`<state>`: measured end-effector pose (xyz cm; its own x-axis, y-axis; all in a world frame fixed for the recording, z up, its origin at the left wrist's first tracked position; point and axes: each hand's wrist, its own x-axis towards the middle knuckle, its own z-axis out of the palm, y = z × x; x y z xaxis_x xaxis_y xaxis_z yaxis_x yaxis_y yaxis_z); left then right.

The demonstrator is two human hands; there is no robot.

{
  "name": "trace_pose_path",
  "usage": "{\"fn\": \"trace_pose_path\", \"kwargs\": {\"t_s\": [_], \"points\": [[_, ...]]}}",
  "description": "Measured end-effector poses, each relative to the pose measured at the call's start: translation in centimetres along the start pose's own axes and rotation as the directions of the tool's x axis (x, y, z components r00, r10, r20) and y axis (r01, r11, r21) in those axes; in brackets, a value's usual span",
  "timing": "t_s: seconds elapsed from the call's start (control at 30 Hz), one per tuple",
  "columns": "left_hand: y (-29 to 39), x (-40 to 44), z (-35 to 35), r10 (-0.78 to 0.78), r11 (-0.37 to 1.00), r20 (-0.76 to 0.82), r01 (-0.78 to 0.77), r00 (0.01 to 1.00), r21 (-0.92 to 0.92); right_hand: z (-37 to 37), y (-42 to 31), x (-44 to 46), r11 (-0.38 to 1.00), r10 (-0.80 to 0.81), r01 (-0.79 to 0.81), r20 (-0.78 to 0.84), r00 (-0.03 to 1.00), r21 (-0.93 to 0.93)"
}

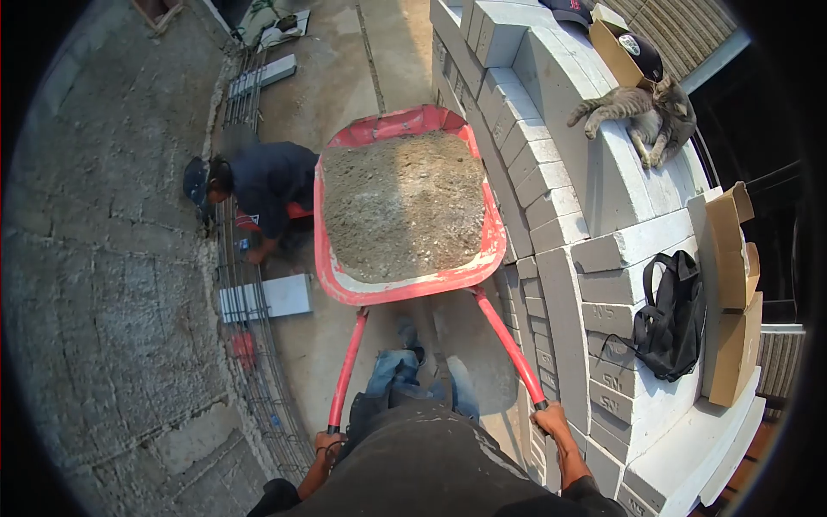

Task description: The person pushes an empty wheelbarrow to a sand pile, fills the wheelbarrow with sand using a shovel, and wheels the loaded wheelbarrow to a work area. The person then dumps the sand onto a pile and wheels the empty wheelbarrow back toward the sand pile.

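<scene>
A red wheelbarrow (497,244) stands in front of me, its tray heaped with grey-brown sand or dry mix (401,202). My left hand (327,446) is wrapped round the black grip of the left handle (347,370). Round the grip of the right handle (510,349), my right hand (551,420) is closed too. Both handles run forward from my hands to the underside of the tray. The wheel and the legs are hidden beneath it.
Left of the tray a person (267,185) in dark clothes crouches beside long rebar cages (245,284) and a white block (289,295). Stacked white blocks (556,185) line the right side, with a cat (646,116), a black bag (672,314) and cardboard (736,345) on them.
</scene>
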<state>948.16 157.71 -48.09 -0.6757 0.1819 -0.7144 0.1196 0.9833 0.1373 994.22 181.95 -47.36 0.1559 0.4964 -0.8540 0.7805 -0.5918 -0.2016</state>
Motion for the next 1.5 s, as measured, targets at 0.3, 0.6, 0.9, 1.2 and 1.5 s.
{"fn": "trace_pose_path", "kwargs": {"t_s": [0.3, 0.6, 0.9, 1.2, 1.5], "points": [[8.8, 6.4, 2.3, 0.016, 0.997, -0.056, -0.012, 0.998, 0.071, -10.6, -15.3, 5.9, 0.992, -0.08, 0.072, -0.072, 0.994, -0.102], [27.5, 9.5, -8.4, -0.293, 0.909, 0.151, 0.323, 0.944, -0.262, -16.2, -30.3, 10.3, 0.988, -0.124, 0.119, -0.047, 0.991, -0.098], [40.1, 20.3, -21.3, -0.263, 0.929, 0.136, 0.289, 0.955, -0.233, -17.3, -47.0, 13.4, 0.996, -0.08, 0.081, 0.04, 0.996, -0.032], [55.2, 36.4, -28.3, -0.295, 0.933, 0.216, 0.329, 0.931, -0.145, -17.9, -66.1, 22.3, 1.0, -0.004, 0.004, 0.016, 1.0, -0.022], [75.1, 49.0, -39.9, -0.259, 0.942, 0.216, 0.296, 0.941, -0.158, -23.0, -90.0, 30.0, 0.997, 0.04, -0.04, 0.007, 0.999, -0.073]]}}
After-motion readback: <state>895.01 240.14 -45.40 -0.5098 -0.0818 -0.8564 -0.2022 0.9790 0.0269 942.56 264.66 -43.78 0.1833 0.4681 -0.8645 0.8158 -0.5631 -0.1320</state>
